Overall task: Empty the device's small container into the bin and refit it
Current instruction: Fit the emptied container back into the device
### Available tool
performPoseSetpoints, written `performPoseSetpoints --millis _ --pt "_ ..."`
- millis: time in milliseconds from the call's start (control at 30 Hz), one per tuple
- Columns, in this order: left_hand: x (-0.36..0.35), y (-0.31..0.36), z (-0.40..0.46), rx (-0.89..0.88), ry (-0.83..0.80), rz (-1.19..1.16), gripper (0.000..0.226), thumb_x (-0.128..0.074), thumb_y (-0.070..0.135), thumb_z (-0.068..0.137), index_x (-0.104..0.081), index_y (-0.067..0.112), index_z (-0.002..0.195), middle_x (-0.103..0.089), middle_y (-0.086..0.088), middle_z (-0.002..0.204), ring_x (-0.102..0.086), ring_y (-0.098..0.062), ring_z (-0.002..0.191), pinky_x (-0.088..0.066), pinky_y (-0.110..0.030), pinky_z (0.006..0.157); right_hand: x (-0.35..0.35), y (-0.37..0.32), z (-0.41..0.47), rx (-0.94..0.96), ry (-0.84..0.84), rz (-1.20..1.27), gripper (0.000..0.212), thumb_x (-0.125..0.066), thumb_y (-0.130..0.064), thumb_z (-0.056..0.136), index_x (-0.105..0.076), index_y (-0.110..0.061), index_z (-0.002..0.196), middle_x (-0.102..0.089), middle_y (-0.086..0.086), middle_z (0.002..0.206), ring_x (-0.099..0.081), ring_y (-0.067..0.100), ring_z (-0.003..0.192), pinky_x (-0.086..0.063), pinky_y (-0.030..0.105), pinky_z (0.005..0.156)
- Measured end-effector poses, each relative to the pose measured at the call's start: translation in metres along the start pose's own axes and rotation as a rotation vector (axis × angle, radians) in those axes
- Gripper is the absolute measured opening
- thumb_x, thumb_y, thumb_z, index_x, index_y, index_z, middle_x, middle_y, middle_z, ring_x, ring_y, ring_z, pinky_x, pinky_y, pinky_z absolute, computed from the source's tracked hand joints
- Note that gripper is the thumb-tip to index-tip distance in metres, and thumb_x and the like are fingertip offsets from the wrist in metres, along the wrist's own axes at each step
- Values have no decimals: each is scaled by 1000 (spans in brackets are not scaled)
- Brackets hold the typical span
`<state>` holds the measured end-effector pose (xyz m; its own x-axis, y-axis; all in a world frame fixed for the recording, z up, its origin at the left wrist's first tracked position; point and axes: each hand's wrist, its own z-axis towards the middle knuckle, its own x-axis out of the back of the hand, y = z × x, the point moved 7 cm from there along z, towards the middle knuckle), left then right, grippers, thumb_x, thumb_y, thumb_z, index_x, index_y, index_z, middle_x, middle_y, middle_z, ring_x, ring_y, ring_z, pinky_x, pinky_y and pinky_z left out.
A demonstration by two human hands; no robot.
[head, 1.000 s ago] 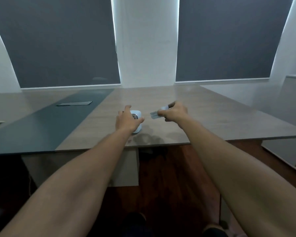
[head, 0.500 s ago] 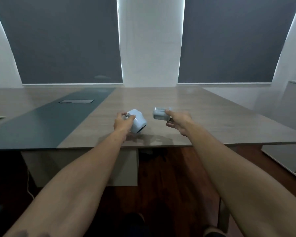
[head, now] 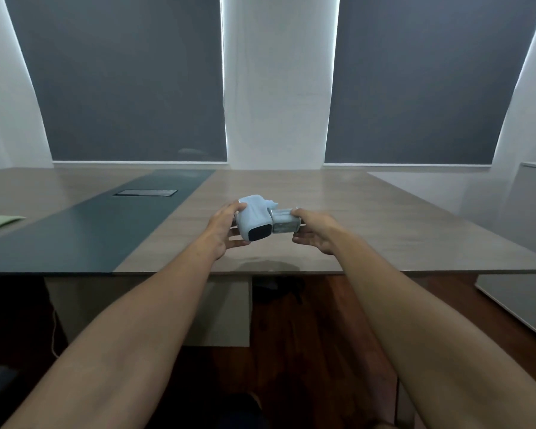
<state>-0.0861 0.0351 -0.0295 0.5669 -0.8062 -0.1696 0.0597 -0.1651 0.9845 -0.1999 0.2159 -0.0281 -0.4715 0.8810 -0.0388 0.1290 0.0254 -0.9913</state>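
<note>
Wood counter below grey blinds | our left hand gripped the pale device above its near edge | right hand pinched the small container against its right side, apparently aligning to refit.

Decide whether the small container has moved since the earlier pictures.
Yes. The small container, held by the right hand, moved left relative to the table and now touches the white device.
</note>
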Motion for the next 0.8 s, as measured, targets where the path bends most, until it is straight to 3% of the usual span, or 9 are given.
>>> performPoseSetpoints --millis 167,333,500,667,800 --pt "-3 8 -5 -22 -20 3 36 -62 33 83 -61 24 118 -62 -11 116 -61 -26 84 -55 -36 60 3 -2 -7 8 -14 20 40 -69 -26 88 -61 0 118 -62 21 106 -64 30 86 -58 34 67" --pt "-1 10 -6 -36 -12 14 33 -62 32 83 -61 25 115 -63 -12 114 -62 -25 84 -54 -36 62 3 -5 -12 18 -34 38 35 -71 -25 87 -62 -1 112 -61 17 94 -63 26 78 -59 36 72" --pt "-2 9 -5 -43 -35 31 41 -63 32 81 -62 27 121 -64 -12 118 -63 -26 88 -54 -36 61 6 -3 -11 11 -28 38 30 -72 -27 86 -63 -3 101 -61 18 96 -63 29 86 -59 38 75" --pt "-3 10 -5 -52 -36 24 46 -63 31 81 -61 27 127 -64 -10 115 -63 -25 86 -52 -34 59 8 -1 -9 3 -32 31 45 -73 -29 84 -63 1 115 -62 22 100 -65 31 86 -60 38 73" --pt "-3 10 -6 -55 -40 27 42 -63 30 81 -62 29 123 -64 -8 113 -63 -25 88 -53 -35 61 10 -2 -9 9 -38 35 44 -74 -28 83 -63 2 113 -61 22 99 -64 30 84 -60 37 73"
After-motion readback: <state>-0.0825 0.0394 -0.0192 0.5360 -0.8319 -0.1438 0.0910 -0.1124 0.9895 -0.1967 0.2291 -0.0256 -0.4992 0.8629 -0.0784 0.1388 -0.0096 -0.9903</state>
